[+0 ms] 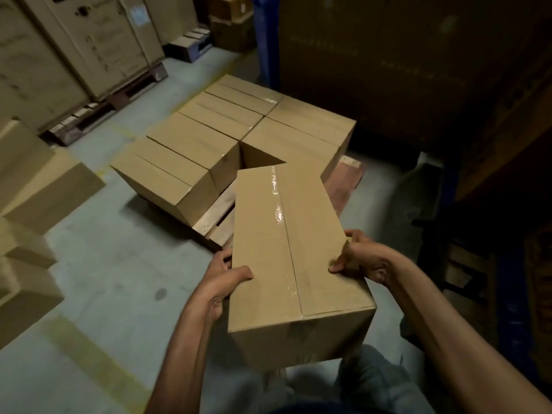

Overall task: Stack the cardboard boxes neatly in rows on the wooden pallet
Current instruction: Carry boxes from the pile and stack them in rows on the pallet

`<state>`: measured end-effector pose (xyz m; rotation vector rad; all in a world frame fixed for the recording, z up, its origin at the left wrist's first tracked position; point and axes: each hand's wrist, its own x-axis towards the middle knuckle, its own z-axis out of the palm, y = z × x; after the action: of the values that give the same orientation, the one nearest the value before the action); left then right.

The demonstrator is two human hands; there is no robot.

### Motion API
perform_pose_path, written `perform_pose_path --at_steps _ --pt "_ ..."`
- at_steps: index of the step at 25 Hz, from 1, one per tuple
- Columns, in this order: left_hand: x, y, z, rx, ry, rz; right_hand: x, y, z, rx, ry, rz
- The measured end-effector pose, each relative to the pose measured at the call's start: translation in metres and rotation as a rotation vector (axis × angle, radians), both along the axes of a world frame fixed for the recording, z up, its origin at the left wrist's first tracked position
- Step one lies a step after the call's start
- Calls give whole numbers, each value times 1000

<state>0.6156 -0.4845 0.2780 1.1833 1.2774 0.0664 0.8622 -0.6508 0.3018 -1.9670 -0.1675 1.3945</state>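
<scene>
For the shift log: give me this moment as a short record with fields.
box: taped cardboard, carried over the near corner of the pallet
left hand: grips the box's left side, thumb on top
right hand: grips the box's right side
pallet: wooden, near part bare
stacked boxes: in rows on the pallet's far part
loose boxes: on the floor, left

Plain tan on near carton (268,234), glossy clear tape (276,192); same tan on stacked cartons (194,138); pale wood on pallet (213,215); grey floor (119,264), faded yellow stripe (95,363) near left
</scene>
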Motion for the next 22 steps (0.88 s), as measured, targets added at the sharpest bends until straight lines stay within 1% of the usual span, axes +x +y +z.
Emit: perform_pose_path --at_steps 2,4,6,8,10,11,12,13,14,16,18,19,21,22 --pt "45 21 -20 -44 26 171 44 46 -25 3 28 103" --pt "91 44 -48 -115 31 315 93 88 -52 -75 43 200" --pt "134 59 -74 -117 63 464 140 129 -88 -142 86 162" --pt "179 68 -104 -67 125 667 184 166 -127 -139 119 100" --pt "211 72 -125 -43 207 799 213 196 -159 -156 102 41" --pt "224 74 -134 -53 211 849 232 207 -196 -145 97 35" --pt "233 78 -141 -87 191 914 247 213 -223 -83 108 37" --pt "239 85 -155 -121 164 991 261 217 -251 -66 148 52" --pt "241 93 -168 -146 135 1060 264 218 -253 -69 168 48" --pt "236 112 -212 -201 104 1130 268 221 -266 -65 193 51" --pt "236 126 -244 -271 72 1108 262 234 -264 -65 172 25" --pt "238 129 -251 -278 63 1082 261 240 -270 -92 148 11" --pt "246 129 -246 -256 61 1115 263 250 -282 -145 131 -27" --pt "250 128 -249 -232 75 1120 263 254 -280 -176 158 -41"
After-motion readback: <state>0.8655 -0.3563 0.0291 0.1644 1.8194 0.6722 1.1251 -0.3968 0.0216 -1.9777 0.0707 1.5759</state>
